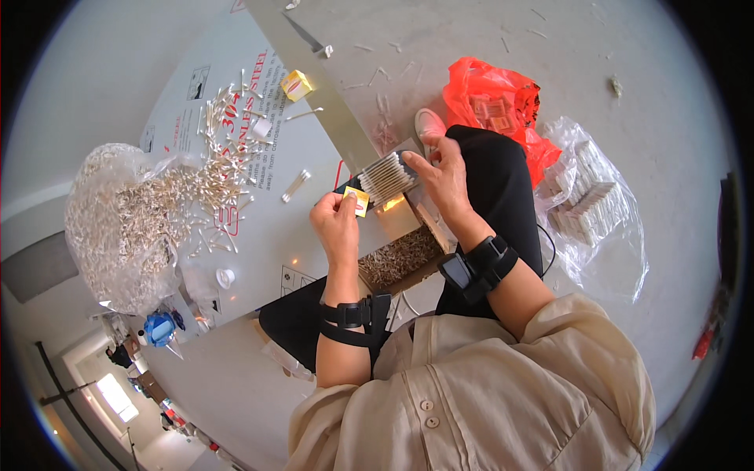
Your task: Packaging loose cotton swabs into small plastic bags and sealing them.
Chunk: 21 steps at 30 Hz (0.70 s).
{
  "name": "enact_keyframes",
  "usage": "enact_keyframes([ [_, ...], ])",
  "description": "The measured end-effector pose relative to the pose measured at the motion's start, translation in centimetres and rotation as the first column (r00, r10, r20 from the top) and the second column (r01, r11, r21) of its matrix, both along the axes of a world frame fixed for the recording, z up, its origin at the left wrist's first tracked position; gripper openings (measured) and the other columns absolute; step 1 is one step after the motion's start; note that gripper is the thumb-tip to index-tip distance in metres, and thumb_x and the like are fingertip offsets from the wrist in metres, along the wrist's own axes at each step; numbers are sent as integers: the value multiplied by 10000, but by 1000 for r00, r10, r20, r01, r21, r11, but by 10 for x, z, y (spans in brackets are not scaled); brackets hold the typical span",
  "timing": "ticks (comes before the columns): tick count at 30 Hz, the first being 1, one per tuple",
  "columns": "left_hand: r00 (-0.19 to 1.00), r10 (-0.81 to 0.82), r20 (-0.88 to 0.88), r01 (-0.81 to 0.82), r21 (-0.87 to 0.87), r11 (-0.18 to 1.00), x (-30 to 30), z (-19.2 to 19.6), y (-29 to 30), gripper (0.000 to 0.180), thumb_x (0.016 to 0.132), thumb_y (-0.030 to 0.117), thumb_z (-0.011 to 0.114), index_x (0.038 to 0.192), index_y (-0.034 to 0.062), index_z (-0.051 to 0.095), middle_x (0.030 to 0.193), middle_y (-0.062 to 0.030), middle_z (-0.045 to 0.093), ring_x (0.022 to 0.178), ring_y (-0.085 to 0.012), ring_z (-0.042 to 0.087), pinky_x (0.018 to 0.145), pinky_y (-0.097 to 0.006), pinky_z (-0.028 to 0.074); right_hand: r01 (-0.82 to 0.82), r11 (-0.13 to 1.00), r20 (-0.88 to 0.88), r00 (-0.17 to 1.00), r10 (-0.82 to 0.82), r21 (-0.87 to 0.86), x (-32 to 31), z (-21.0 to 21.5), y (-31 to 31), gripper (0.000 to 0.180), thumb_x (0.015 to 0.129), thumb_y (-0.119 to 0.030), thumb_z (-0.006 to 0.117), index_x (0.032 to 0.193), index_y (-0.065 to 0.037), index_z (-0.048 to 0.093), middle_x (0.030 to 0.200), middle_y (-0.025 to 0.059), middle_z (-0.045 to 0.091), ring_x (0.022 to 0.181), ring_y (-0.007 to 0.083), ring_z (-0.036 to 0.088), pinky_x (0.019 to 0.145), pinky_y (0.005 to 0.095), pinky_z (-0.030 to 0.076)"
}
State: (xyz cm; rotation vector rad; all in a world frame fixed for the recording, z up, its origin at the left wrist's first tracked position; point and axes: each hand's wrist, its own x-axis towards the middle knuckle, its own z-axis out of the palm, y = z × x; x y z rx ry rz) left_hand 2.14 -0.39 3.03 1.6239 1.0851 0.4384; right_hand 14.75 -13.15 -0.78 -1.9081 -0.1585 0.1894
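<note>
A row of cotton swabs point(385, 180) lies side by side on a dark flat piece between my two hands, above my lap. My right hand point(446, 179) has its thumb and fingers closed on the far right end of this row. Pinched between the thumb and fingers of my left hand point(338, 224) is a small yellow card point(357, 202), held at the near left end of the row. Just below, an open carton point(441, 235) holds a mass of small brownish sticks. Whether the swabs are wrapped is too small to tell.
Loose swabs point(228, 141) spill over the metal-sheet table point(259, 267) from a large clear bag point(94, 259) at the left. A yellow box point(296, 85) and a small swab bundle point(296, 186) lie there too. Rightward are a red bag point(463, 78) and a clear bag of packs point(620, 243).
</note>
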Motion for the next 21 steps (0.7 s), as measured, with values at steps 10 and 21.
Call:
enact_keyframes([
  [10,1000,-8,-9,8,-13,1000,4,-15,-1,214,837,74,653,675,-40,574,594,2,545,537,-43,449,476,-240,358,27,867,-600,732,322,497,-1,-13,13,118,804,-41,760,881,27,702,759,6,670,672,62,553,617,245,430],
  [21,978,-55,-203,95,193,977,4,-17,-2,190,794,101,639,674,-34,576,543,-79,562,500,-123,509,508,-310,427,36,873,-579,762,291,486,-3,-21,15,118,785,-39,757,836,44,690,690,27,633,565,82,519,503,275,409],
])
